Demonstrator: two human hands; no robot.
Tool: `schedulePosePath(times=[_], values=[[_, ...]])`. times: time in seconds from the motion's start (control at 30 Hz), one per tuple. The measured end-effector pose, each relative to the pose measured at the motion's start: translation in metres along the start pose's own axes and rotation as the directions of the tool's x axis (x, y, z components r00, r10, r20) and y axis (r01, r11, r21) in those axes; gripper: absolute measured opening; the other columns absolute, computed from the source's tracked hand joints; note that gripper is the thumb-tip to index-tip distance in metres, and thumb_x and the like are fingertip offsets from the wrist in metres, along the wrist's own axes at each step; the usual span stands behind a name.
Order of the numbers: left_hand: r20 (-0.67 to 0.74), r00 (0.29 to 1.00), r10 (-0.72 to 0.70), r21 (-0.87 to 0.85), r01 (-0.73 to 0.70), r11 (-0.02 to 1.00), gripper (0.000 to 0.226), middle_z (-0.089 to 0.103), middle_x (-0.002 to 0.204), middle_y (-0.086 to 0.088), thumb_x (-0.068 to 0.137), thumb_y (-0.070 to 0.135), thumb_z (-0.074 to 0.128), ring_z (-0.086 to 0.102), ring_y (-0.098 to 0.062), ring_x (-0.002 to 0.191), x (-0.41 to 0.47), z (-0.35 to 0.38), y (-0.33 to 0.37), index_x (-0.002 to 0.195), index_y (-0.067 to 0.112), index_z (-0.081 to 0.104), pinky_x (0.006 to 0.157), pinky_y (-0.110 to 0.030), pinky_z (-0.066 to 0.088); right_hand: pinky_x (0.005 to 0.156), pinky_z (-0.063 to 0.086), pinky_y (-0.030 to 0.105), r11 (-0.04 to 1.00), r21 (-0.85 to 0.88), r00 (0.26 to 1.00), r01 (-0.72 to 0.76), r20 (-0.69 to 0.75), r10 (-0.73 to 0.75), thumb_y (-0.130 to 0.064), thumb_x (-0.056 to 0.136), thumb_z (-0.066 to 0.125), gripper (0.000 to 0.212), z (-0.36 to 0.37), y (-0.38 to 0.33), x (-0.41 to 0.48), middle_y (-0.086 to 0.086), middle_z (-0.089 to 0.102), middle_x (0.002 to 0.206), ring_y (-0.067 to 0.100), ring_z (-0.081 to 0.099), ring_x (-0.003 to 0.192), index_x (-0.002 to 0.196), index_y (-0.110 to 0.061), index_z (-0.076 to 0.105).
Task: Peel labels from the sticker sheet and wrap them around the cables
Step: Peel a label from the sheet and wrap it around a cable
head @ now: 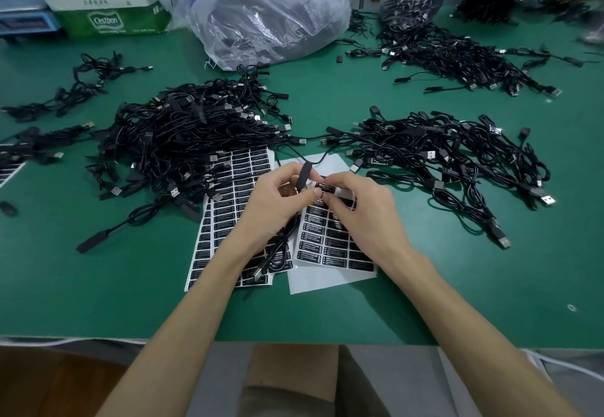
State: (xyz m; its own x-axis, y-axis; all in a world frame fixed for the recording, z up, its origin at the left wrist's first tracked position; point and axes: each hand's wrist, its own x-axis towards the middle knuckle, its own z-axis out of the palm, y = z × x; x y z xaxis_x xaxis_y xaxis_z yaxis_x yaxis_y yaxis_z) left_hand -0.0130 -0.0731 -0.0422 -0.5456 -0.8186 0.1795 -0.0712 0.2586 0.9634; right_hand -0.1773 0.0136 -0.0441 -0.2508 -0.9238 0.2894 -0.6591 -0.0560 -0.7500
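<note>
- Label (327, 187): thin, limp, likely sticky; right hand (362, 214) pinches it. Handle by the edges.
- Cable (302, 176): light, flexible; left hand (274, 207) grips its stiff module.

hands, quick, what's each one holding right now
Left hand: fingers curled round the black cable, holding it.
Right hand: pinching a black label beside the cable.

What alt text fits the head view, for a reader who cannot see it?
The left hand holds a black cable; the right hand pinches a label beside it, above sticker sheets on a green table, among cable piles.
</note>
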Motion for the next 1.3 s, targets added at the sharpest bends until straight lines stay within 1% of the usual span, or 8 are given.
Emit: schedulePosePath(times=[0.17, 0.37, 0.63, 0.73, 0.8, 0.97, 1.1, 1.3], values=[[-0.02, 1.0, -0.007, 0.004, 0.007, 1.0, 0.011, 0.059, 0.075, 0.002, 0.092, 0.02, 0.078, 0.049, -0.012, 0.066, -0.001, 0.0, 0.0, 0.1, 0.023, 0.073, 0.061, -0.019, 0.042, 0.084, 0.057, 0.046, 0.997, -0.054, 0.998, 0.053, -0.036, -0.055, -0.028, 0.098, 0.07, 0.021, 0.0, -0.003, -0.003, -0.003, 0.074, 0.103, 0.016, 0.069, 0.103, 0.109, -0.037, 0.056], [-0.043, 0.998, -0.052, 0.015, 0.053, 0.999, 0.012, 0.052, 0.067, 0.006, 0.091, 0.021, 0.08, 0.045, -0.01, 0.06, -0.001, 0.002, 0.0, 0.101, 0.018, 0.075, 0.055, -0.019, 0.037, 0.08, 0.057, 0.043, 0.994, -0.067, 0.992, 0.091, -0.08, -0.096, -0.024, 0.099, 0.069, 0.013, 0.001, -0.003, -0.004, -0.008, 0.071, 0.099, 0.012, 0.067, 0.095, 0.102, -0.03, 0.058], [-0.052, 0.996, -0.066, -0.054, 0.064, 0.997, 0.022, 0.059, 0.068, 0.009, 0.094, 0.03, 0.074, 0.05, -0.005, 0.059, 0.0, 0.001, 0.001, 0.107, 0.013, 0.073, 0.054, -0.017, 0.043, 0.092, 0.045, 0.019, 0.99, 0.12, 0.969, 0.075, -0.241, -0.045, -0.017, 0.099, 0.068, 0.01, -0.005, -0.006, 0.001, -0.006, 0.056, 0.105, 0.011, 0.055, 0.105, 0.097, -0.024, 0.062], [-0.06, 0.997, -0.046, -0.041, 0.044, 0.998, 0.014, 0.065, 0.081, -0.003, 0.098, 0.027, 0.07, 0.056, -0.009, 0.073, 0.0, 0.002, 0.001, 0.107, 0.017, 0.074, 0.066, -0.023, 0.049, 0.076, 0.049, 0.018, 0.954, 0.297, 0.986, -0.037, -0.145, 0.083, -0.017, 0.097, 0.07, 0.009, -0.009, -0.006, 0.004, -0.008, 0.065, 0.092, 0.009, 0.062, 0.085, 0.093, -0.023, 0.064], [-0.114, 0.993, -0.023, -0.034, 0.019, 0.999, 0.012, 0.067, 0.086, 0.001, 0.099, 0.027, 0.07, 0.057, -0.008, 0.079, 0.0, 0.001, -0.001, 0.107, 0.02, 0.075, 0.071, -0.023, 0.05, 0.076, 0.055, 0.027, 0.923, 0.358, 0.985, -0.139, -0.044, 0.165, -0.017, 0.096, 0.071, 0.006, -0.01, -0.004, 0.008, -0.002, 0.07, 0.087, 0.018, 0.067, 0.083, 0.093, -0.02, 0.067], [-0.24, 0.959, -0.153, -0.353, 0.061, 0.934, 0.025, 0.049, 0.073, 0.004, 0.107, 0.028, 0.056, 0.031, -0.01, 0.055, 0.005, -0.004, -0.001, 0.1, 0.016, 0.076, 0.052, -0.025, 0.022, 0.074, 0.061, 0.032, 0.798, 0.517, 0.951, -0.309, 0.144, 0.275, -0.009, 0.095, 0.073, 0.006, -0.021, 0.0, 0.03, 0.004, 0.07, 0.077, 0.016, 0.072, 0.071, 0.097, -0.007, 0.068], [-0.104, 0.978, -0.182, -0.37, 0.132, 0.92, 0.028, 0.057, 0.077, 0.005, 0.1, 0.037, 0.061, 0.04, -0.008, 0.056, 0.009, -0.012, 0.006, 0.103, 0.015, 0.078, 0.055, -0.019, 0.03, 0.062, 0.056, 0.026, 0.706, 0.629, 0.944, -0.326, 0.259, 0.205, -0.007, 0.094, 0.074, 0.011, -0.031, 0.0, 0.06, 0.005, 0.072, 0.08, 0.018, 0.071, 0.074, 0.102, -0.002, 0.069], [0.096, 0.986, -0.135, -0.141, 0.147, 0.979, 0.03, 0.074, 0.085, -0.005, 0.097, 0.034, 0.07, 0.068, -0.018, 0.063, 0.025, -0.013, 0.022, 0.101, 0.006, 0.08, 0.054, -0.02, 0.051, 0.067, 0.058, 0.025, 0.564, 0.762, 0.947, -0.318, 0.278, 0.159, -0.002, 0.094, 0.071, 0.022, -0.012, 0.013, 0.063, 0.011, 0.074, 0.089, 0.018, 0.072, 0.075, 0.113, 0.006, 0.065]])
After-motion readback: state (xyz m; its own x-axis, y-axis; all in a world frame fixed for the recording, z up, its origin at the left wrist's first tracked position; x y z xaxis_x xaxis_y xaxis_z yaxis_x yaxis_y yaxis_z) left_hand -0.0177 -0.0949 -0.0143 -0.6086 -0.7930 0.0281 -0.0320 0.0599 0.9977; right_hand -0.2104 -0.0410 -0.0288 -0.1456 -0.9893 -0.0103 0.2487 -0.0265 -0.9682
